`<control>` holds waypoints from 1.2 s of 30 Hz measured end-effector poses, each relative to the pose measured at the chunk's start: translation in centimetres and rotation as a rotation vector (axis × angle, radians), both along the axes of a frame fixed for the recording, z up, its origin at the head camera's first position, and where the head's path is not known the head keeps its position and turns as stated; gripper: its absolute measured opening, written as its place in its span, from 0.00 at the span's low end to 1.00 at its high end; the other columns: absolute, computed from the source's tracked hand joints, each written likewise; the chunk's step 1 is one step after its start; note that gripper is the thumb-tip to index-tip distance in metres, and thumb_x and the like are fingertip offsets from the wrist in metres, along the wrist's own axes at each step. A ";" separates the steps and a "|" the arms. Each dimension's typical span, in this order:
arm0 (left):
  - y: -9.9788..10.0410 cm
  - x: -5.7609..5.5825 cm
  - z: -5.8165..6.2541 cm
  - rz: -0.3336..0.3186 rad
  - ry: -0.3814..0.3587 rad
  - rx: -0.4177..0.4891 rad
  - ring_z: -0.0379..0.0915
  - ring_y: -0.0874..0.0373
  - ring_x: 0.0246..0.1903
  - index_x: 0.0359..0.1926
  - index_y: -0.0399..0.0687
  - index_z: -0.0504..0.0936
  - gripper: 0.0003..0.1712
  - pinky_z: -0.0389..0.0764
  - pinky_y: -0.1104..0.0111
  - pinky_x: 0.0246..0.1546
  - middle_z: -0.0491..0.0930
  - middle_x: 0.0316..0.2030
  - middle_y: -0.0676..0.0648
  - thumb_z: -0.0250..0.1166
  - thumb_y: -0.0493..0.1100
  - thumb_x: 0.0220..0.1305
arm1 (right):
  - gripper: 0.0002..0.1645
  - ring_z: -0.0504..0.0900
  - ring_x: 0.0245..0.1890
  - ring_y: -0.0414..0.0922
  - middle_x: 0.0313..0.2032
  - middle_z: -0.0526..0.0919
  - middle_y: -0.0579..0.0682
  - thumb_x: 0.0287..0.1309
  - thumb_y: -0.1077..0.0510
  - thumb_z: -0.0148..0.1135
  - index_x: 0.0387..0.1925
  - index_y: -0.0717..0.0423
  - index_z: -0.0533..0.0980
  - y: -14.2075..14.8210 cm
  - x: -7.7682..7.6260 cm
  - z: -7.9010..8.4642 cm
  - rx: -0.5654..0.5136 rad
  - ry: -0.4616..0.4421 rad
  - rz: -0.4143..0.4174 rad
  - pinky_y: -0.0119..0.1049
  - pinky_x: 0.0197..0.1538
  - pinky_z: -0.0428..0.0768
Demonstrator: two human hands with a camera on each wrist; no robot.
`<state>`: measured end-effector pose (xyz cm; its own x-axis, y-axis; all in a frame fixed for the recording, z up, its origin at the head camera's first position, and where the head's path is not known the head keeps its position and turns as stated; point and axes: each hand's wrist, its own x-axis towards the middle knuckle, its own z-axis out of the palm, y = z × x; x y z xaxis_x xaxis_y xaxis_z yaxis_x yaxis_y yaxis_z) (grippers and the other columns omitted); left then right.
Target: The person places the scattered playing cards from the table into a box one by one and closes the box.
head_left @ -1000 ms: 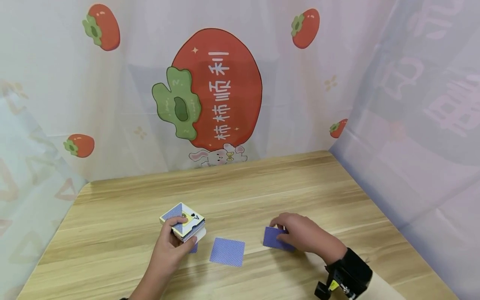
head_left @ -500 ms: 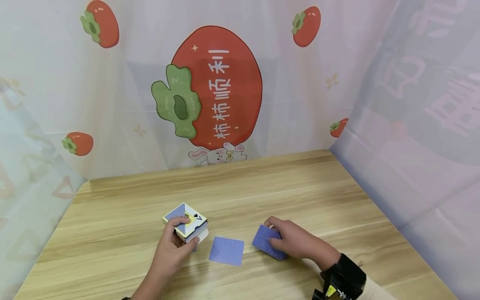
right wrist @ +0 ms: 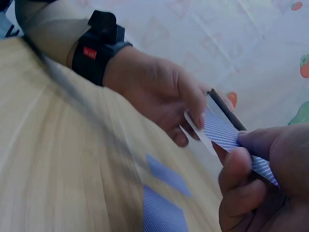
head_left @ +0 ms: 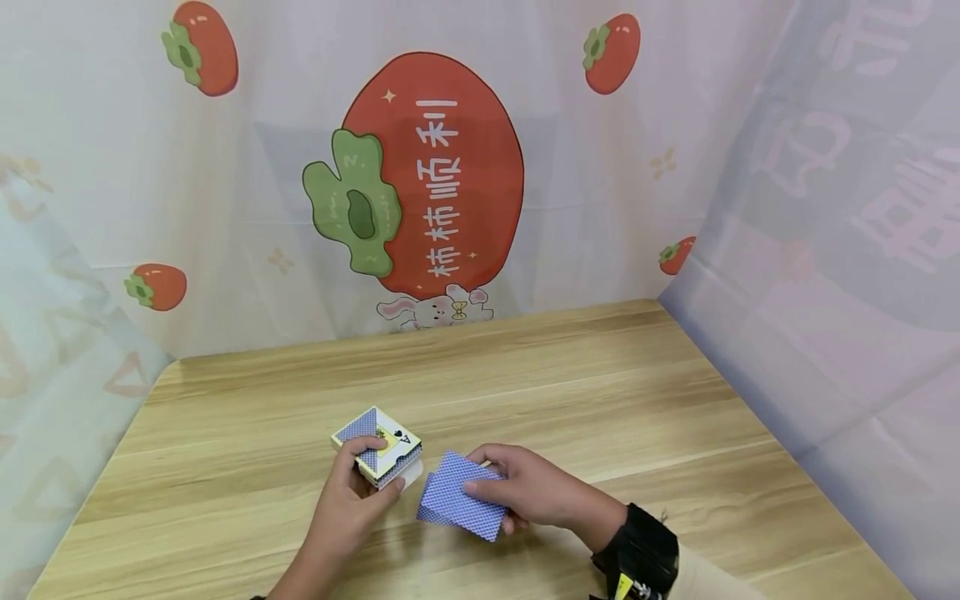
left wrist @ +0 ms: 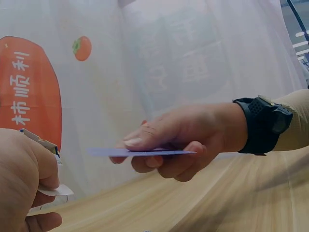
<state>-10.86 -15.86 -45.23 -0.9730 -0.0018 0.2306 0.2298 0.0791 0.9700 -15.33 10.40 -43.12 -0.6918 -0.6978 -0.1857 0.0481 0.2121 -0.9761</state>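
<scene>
My left hand point(head_left: 348, 504) grips a playing card box point(head_left: 399, 452) with an ace of spades design, its white flap point(head_left: 412, 475) sticking out toward the right. Between thumb and fingers, my right hand point(head_left: 540, 490) pinches a blue-backed playing card point(head_left: 457, 483), raised above the table and just right of the box. From the left wrist, this card shows edge-on as a thin, level strip. Two more blue-backed cards lie on the wood in the right wrist view, a farther card point(right wrist: 168, 176) and a nearer card point(right wrist: 163, 215). In the head view the held card overlaps one of them.
The wooden table point(head_left: 600, 392) is backed by a white curtain point(head_left: 262, 250) printed with red persimmons. More curtain hangs at both sides. A black strap with a device point(head_left: 637, 550) is on the right wrist.
My right hand has carried its card leftward from the table's right part, turning it, until it overlaps the card lying in the middle. The left hand has shifted slightly right with the box.
</scene>
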 end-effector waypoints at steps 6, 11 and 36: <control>0.4 0.5 0.2 -0.035 -0.017 0.022 0.76 0.65 0.51 0.60 0.35 0.62 0.32 0.81 0.76 0.47 0.65 0.60 0.20 0.65 0.21 0.58 | 0.17 0.68 0.10 0.36 0.22 0.81 0.49 0.71 0.48 0.60 0.52 0.54 0.75 -1.7 0.3 -0.1 -0.050 -0.077 -0.011 0.28 0.12 0.61; 0.7 0.6 0.0 -0.044 0.007 0.038 0.76 0.65 0.50 0.59 0.33 0.62 0.31 0.81 0.76 0.47 0.67 0.58 0.21 0.64 0.20 0.57 | 0.17 0.68 0.09 0.35 0.19 0.80 0.47 0.71 0.48 0.60 0.52 0.54 0.74 -2.2 0.4 -0.6 -0.065 -0.109 -0.016 0.28 0.12 0.62; 1.3 0.9 -0.3 -0.054 -0.036 0.050 0.78 0.62 0.51 0.59 0.36 0.64 0.34 0.82 0.73 0.49 0.70 0.57 0.23 0.62 0.17 0.52 | 0.22 0.72 0.11 0.33 0.25 0.80 0.50 0.72 0.49 0.58 0.54 0.62 0.70 -3.3 0.7 -0.5 -0.186 -0.272 -0.098 0.29 0.15 0.76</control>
